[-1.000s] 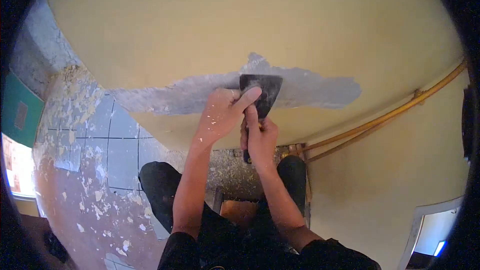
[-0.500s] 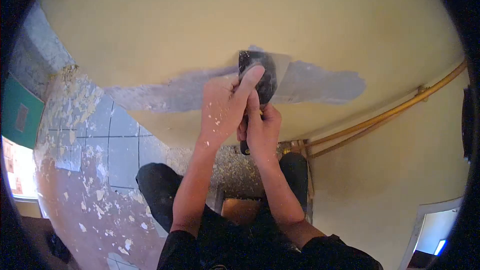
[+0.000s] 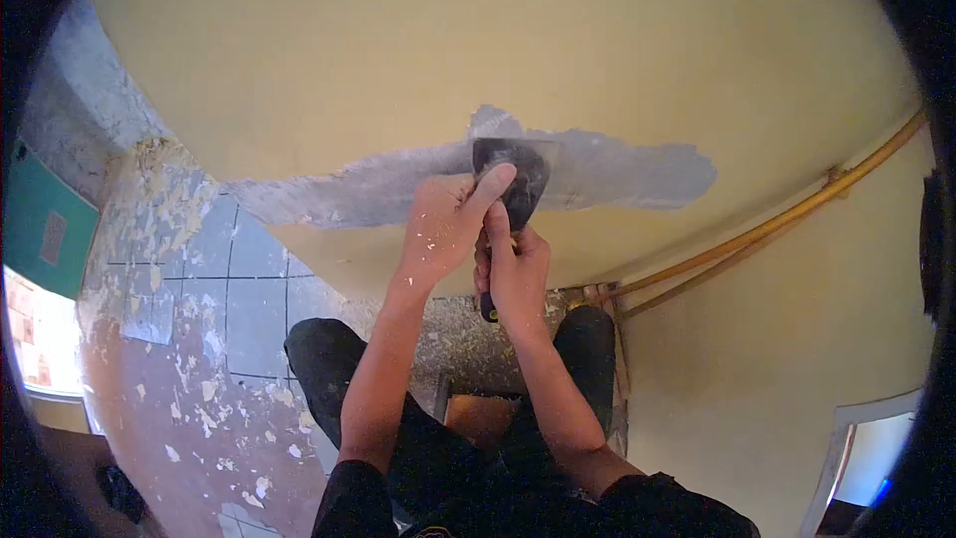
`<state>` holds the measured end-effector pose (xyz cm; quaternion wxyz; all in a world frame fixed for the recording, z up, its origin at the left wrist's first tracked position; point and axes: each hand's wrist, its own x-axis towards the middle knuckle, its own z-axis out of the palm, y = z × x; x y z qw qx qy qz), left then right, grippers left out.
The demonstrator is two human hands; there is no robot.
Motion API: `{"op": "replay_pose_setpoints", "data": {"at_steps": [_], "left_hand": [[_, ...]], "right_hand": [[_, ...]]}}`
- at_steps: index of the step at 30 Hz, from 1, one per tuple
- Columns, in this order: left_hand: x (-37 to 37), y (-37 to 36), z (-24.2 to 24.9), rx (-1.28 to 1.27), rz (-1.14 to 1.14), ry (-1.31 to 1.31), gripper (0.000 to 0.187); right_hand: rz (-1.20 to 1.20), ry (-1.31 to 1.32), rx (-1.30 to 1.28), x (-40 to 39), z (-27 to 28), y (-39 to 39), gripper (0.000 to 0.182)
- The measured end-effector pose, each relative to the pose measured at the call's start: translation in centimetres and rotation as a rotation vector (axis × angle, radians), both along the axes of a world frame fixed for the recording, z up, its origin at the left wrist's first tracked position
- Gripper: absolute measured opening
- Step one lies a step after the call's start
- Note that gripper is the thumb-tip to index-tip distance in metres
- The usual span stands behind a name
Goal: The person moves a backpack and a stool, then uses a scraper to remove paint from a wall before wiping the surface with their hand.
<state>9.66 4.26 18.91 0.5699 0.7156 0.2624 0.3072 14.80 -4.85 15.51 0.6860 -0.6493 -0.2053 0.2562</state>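
A wide scraper (image 3: pixel 520 201) with a black blade lies against the yellow wall (image 3: pixel 617 30), over a grey stripped band (image 3: pixel 637 174). My right hand (image 3: pixel 518 277) is wrapped round its handle, whose black end sticks out below the fingers. My left hand (image 3: pixel 443 229) is closed at the blade's left side, its thumb pressed on the blade's face and its other fingers partly hidden. Small pale flakes cling to the back of my left hand and wrist.
Paint flakes litter the tiled floor (image 3: pixel 257 324) on the left. Yellow pipes (image 3: pixel 787 219) run along the wall's edge at right. A green panel (image 3: pixel 50 224) stands at far left. My knees flank a debris-covered strip (image 3: pixel 453 339) below the wall.
Both hands and the scraper have moved down the wall a little, toward me. A grey bare spot above the blade now shows more fully. The view has shifted slightly.
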Motion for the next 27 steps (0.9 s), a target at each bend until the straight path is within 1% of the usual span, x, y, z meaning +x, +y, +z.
{"op": "replay_pose_setpoints", "data": {"at_steps": [2, 4, 5, 6, 7, 8, 9, 11, 14, 17, 20, 21, 23, 24, 26, 27], "left_hand": [[0.3, -0.1, 0.5, 0.002, 0.025, -0.033, 0.053], [0.2, 0.1, 1.7, -0.044, 0.076, -0.083, 0.053], [-0.3, -0.1, 2.1, -0.108, 0.017, -0.105, 0.053], [-0.4, -0.2, 1.0, -0.102, 0.018, -0.107, 0.053], [-0.2, -0.2, -1.1, 0.016, 0.049, -0.039, 0.053], [-0.1, 0.0, -1.9, 0.138, 0.085, 0.025, 0.054], [-0.1, 0.2, -1.4, 0.153, 0.093, 0.016, 0.054], [-0.2, 0.1, -1.2, 0.026, 0.064, 0.005, 0.056], [-0.4, -0.3, -0.5, -0.036, 0.051, -0.03, 0.057], [0.2, -0.2, -4.0, -0.019, 0.08, -0.024, 0.056], [-0.1, -0.2, -2.0, 0.08, 0.105, -0.024, 0.054], [-0.2, -0.2, -1.6, 0.07, 0.106, -0.017, 0.054], [0.2, 0.5, -1.1, -0.103, 0.062, -0.181, 0.052], [0.1, 0.3, -1.4, -0.112, 0.058, -0.18, 0.052], [-0.2, -0.1, -1.6, -0.085, 0.03, -0.029, 0.052], [-0.3, -0.1, -1.8, -0.079, 0.036, -0.039, 0.052]], "right_hand": [[0.005, 0.017, 0.005, 0.3, 0.8, 0.3, 0.042], [0.057, -0.001, 0.065, 0.0, 2.1, 0.6, 0.042], [0.026, -0.004, 0.049, -0.1, 1.7, 0.6, 0.042], [0.028, -0.006, 0.055, -0.1, 0.9, 0.2, 0.042], [0.028, 0.009, 0.016, -0.4, -0.1, -0.4, 0.042], [0.031, 0.021, -0.02, -0.4, -0.4, -0.5, 0.041], [0.038, 0.011, -0.005, -0.2, -0.1, -0.2, 0.041], [0.063, -0.036, 0.034, -0.1, -0.2, 0.0, 0.043], [0.047, -0.062, 0.003, 0.1, -0.2, -0.1, 0.043], [0.01, -0.1, -0.033, -0.2, -2.3, -0.5, 0.043], [0.0, -0.101, -0.06, 0.1, -1.4, 0.4, 0.044], [0.001, -0.095, -0.071, -0.1, -1.1, 0.5, 0.044], [0.013, -0.069, 0.036, -0.1, -0.4, 1.1, 0.041], [0.009, -0.069, 0.027, -0.3, -0.8, 0.8, 0.041], [-0.026, -0.022, 0.055, -0.8, -1.5, 0.4, 0.045], [-0.019, -0.032, 0.061, -0.8, -1.6, 0.3, 0.045]]}}
